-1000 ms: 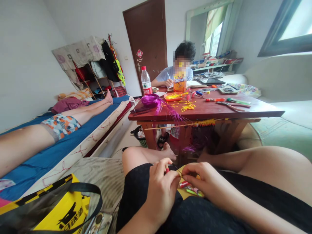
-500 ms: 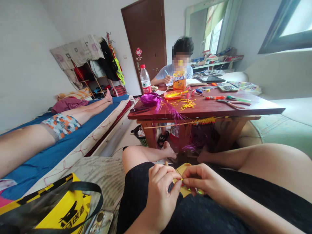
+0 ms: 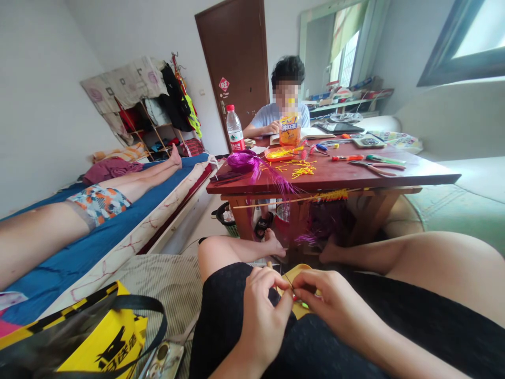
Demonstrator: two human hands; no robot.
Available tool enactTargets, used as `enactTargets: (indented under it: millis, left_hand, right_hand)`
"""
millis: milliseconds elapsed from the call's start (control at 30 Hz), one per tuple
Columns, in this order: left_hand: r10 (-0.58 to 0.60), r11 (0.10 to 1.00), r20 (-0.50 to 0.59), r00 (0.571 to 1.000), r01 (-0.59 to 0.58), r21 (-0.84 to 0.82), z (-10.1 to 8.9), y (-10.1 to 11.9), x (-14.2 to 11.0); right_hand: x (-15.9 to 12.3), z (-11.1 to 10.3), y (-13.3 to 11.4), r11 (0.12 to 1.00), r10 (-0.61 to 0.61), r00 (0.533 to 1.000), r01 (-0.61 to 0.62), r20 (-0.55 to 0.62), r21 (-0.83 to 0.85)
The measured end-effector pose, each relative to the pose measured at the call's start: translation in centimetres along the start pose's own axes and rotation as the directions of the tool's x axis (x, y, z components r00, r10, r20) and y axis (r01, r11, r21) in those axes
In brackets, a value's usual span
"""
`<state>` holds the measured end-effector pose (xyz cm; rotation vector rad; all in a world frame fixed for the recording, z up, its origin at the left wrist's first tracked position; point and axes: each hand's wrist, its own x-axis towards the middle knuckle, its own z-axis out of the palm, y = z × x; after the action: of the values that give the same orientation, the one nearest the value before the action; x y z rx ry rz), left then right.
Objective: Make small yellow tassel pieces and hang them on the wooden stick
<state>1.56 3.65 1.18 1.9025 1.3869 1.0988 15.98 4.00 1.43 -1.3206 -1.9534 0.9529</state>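
Note:
My left hand is raised over my lap, thumb and fingers pinched around one end of a thin dark wire-like strand. Fingertip to fingertip with it, my right hand pinches at the same strand. Whatever else sits between the fingertips is too small to make out. Under both hands a yellow tray rests on my lap, partly covered, with small red and green items showing. A short brown tip pokes up behind my left knuckles; the rest of it is hidden.
The red-brown table ahead holds purple tinsel, yellow stems, pliers and bottles. Across it sits a person. A yellow bag stands at left, near another person's legs on a bed.
My hands have shifted slightly and stay together at the strand. A red item seen by my left fingers earlier no longer shows there. The person across the table has leaned a little left.

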Motion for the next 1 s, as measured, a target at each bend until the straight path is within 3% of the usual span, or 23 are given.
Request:
enactTargets:
  millis: [67,133,233,333,433,567,700,800,933,1000]
  left_hand:
    - [-0.170,0.975,0.069,0.983,0.178,-0.131,0.1,-0.2,0.4]
    - [-0.307,0.898,0.191,0.932,0.351,-0.267,0.1,-0.3,0.8]
    - [-0.373,0.784,0.323,0.870,0.481,-0.393,-0.1,-0.6,1.3]
    - [-0.342,0.823,0.347,0.873,0.456,-0.338,-0.4,-0.8,1.6]
    - [-0.295,0.884,0.351,0.889,0.393,-0.253,-0.8,-1.0,1.8]
    - [-0.279,0.855,0.302,0.912,0.379,-0.354,-1.0,-1.4,1.7]
    - [-0.306,0.824,0.213,0.928,0.370,-0.429,-0.5,-1.5,1.3]
    - [-0.318,0.734,0.200,0.927,0.375,-0.566,0.1,-1.2,1.1]
    - [-0.392,0.494,0.294,0.872,0.469,-0.732,0.6,-0.5,0.9]
    - [-0.418,0.450,0.302,0.857,0.484,-0.750,0.8,-0.4,0.8]
  right_hand:
    - [-0.3,0.2,0.0,0.969,-0.140,0.988,0.125,-0.058,-0.211]
    - [-0.4,0.5,0.2,0.909,-0.269,0.961,0.231,-0.065,-0.346]
    - [-0.4,0.8,0.7,0.847,-0.358,0.932,0.302,-0.050,-0.437]
    - [-0.2,1.0,0.9,0.827,-0.384,0.923,0.328,-0.034,-0.458]
    - [-0.2,0.7,0.6,0.863,-0.337,0.941,0.292,-0.037,-0.412]
    - [-0.4,0.4,0.3,0.921,-0.230,0.972,0.199,-0.054,-0.336]
    - [-0.5,0.7,0.4,0.929,-0.223,0.972,0.187,-0.080,-0.321]
    - [-0.4,1.0,0.5,0.911,-0.283,0.949,0.221,-0.137,-0.349]
    - [-0.2,1.3,0.6,0.831,-0.438,0.873,0.301,-0.215,-0.468]
    - [-0.1,1.4,0.7,0.791,-0.494,0.834,0.314,-0.246,-0.525]
